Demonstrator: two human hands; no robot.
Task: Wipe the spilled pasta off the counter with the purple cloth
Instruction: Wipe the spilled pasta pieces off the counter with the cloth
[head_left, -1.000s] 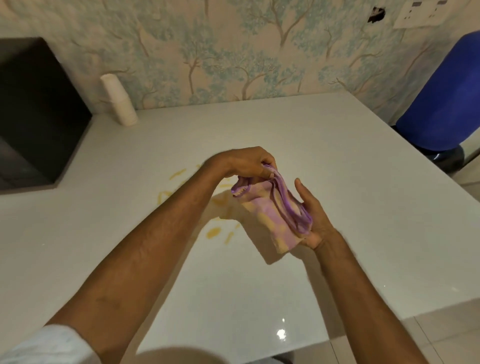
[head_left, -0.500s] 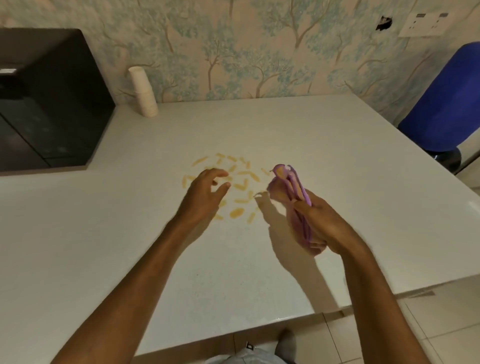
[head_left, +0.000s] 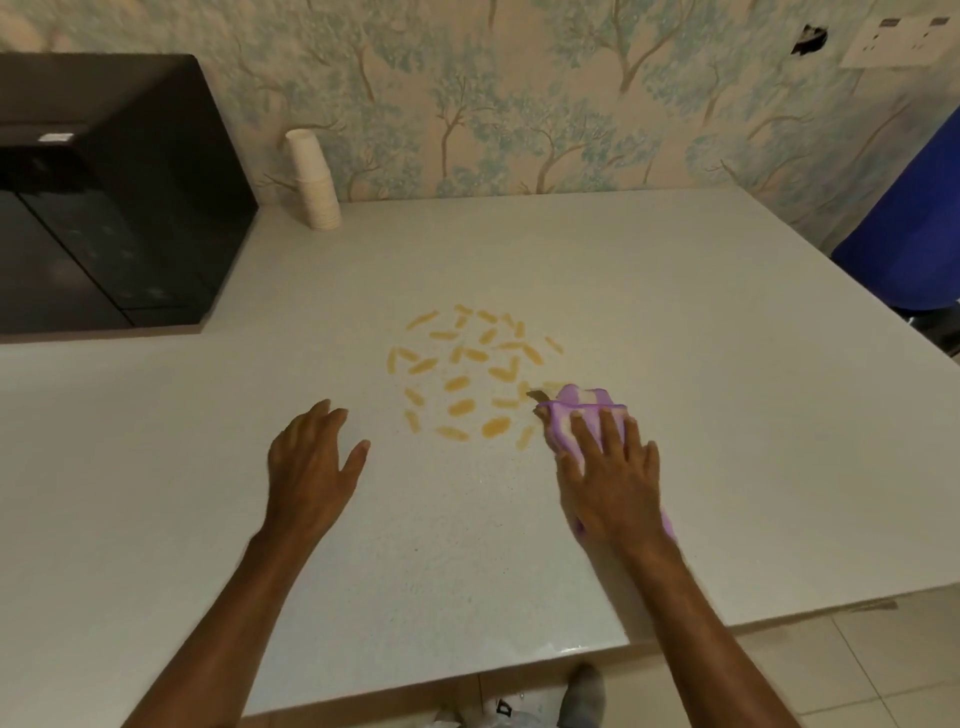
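Two hands in the lower half of the frame: left hand (head_left: 311, 462) and right hand (head_left: 610, 478). One purple cloth (head_left: 582, 402), centre right. Roughly thirty pasta pieces (head_left: 460, 384) at centre, too blurred to count exactly. One counter (head_left: 675, 312). One black appliance (head_left: 104, 208), upper left. One stack of paper cups (head_left: 314, 182), cup number unclear. One blue object (head_left: 914, 223), right edge. One wall socket plate (head_left: 904, 41), upper right.

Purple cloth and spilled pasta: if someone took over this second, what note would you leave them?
Left hand: open, palm down over the counter, left of the pasta, holding nothing.
Right hand: straight fingers press the purple cloth onto the counter at the pasta's right edge.
Done: cloth placed.
Left: pasta lies scattered, none gathered; sweeping leftward through it looks like the next move.
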